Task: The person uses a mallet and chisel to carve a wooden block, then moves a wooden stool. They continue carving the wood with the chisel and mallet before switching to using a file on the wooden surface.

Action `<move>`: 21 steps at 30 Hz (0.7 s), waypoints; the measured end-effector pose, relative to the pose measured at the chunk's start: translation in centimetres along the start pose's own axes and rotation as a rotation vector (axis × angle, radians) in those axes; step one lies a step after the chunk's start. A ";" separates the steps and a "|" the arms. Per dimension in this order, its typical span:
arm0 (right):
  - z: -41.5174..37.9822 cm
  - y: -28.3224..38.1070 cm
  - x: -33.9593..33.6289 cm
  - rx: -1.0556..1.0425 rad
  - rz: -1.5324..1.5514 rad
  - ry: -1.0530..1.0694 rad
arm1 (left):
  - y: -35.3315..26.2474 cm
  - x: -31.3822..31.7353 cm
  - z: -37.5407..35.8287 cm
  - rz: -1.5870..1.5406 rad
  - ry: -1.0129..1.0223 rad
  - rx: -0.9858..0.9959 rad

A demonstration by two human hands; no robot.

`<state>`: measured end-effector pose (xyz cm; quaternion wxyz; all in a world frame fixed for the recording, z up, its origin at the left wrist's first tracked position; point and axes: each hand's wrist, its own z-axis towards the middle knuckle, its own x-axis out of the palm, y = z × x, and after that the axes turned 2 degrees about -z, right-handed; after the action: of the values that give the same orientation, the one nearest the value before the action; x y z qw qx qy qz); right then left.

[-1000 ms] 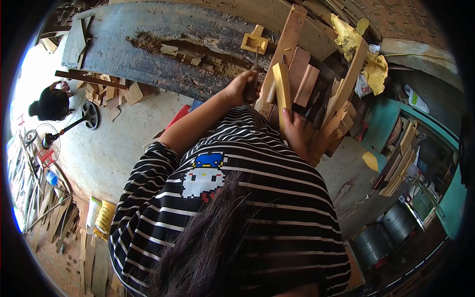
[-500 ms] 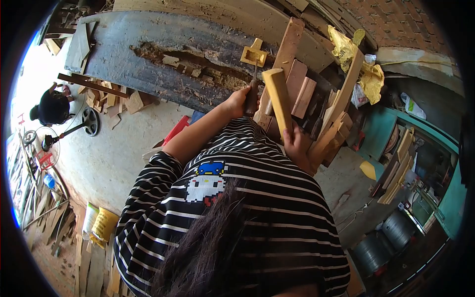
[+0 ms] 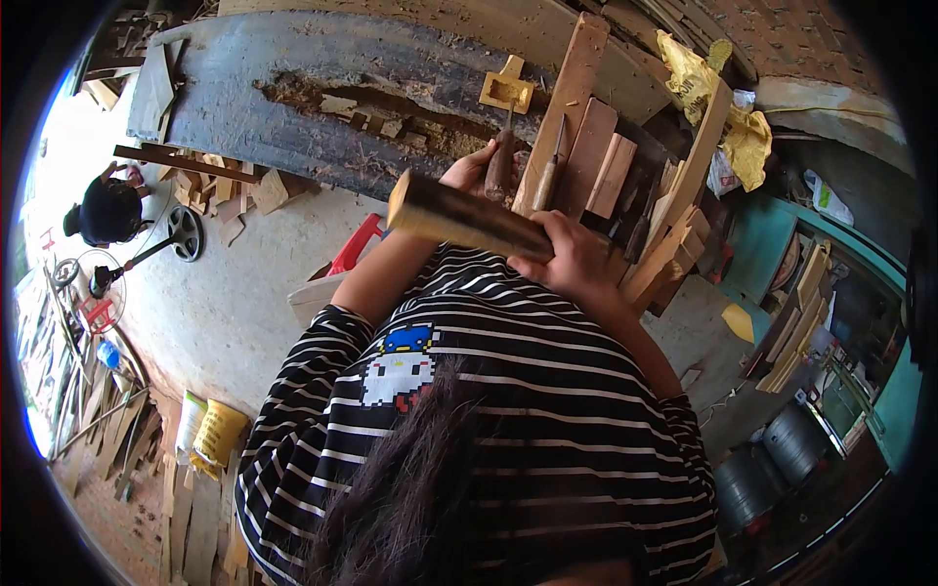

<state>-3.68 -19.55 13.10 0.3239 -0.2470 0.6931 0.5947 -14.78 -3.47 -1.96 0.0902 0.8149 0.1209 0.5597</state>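
My right hand (image 3: 576, 256) is wrapped round the narrow end of a wooden mallet (image 3: 469, 220), a plain club-shaped stick. Its thick pale end points left, above my left forearm. Just beyond the mallet, my left hand (image 3: 471, 168) has its fingers at the brown handle of a chisel (image 3: 499, 168); the mallet and handle hide part of that hand. The chisel's blade points away from me, its tip at the recess of a small yellow wooden block (image 3: 506, 93). A second chisel (image 3: 547, 181) with a lighter handle lies to the right on a reddish board.
A dark, worn slab (image 3: 215, 88) with a rotted hollow forms the work surface. Reddish boards (image 3: 569, 107) and wood strips lie at the right, near a yellow sack (image 3: 747, 146). A red plastic chair (image 3: 357, 244) stands below. Another person (image 3: 107, 210) is at far left.
The mallet has swung from pointing away from me to pointing left across my left forearm. My right hand has risen with it. The lighter-handled chisel is now more exposed.
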 end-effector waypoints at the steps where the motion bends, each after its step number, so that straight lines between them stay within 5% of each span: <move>1: 0.0 -0.1 0.2 0.000 0.003 -0.002 | -0.1 0.1 -0.2 0.002 -0.003 0.000; 5: 0.4 -1.9 1.7 0.099 -0.114 -0.030 | -0.4 0.3 0.1 -0.132 0.063 -0.049; 8: 1.7 0.1 0.2 -0.158 -0.091 -0.027 | -0.9 0.7 0.0 -0.191 0.009 -0.065; 11: 2.1 0.6 0.9 -0.177 -0.075 -0.064 | -1.0 1.0 0.1 -0.180 0.042 -0.037; 12: 2.1 -0.3 1.8 0.028 -0.088 0.014 | -1.1 0.3 0.3 -0.147 0.111 -0.061; 13: 2.7 -1.1 2.2 0.021 -0.136 -0.153 | -1.2 -0.1 0.3 -0.115 0.180 -0.082; 16: 3.1 -0.9 2.4 -0.001 -0.070 -0.149 | -1.1 -0.2 0.3 -0.029 0.125 0.014; 18: 3.1 -0.1 2.3 -0.209 0.033 -0.193 | -0.4 -0.1 -0.1 -0.048 0.027 0.064; 21: 3.1 -1.3 3.9 -0.127 -0.091 -0.215 | 0.2 -2.0 0.0 0.001 0.124 -0.002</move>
<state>-4.82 -16.51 9.08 0.4068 -0.2328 0.6035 0.6450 -15.43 -4.30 -3.71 0.0830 0.7785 0.1250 0.6095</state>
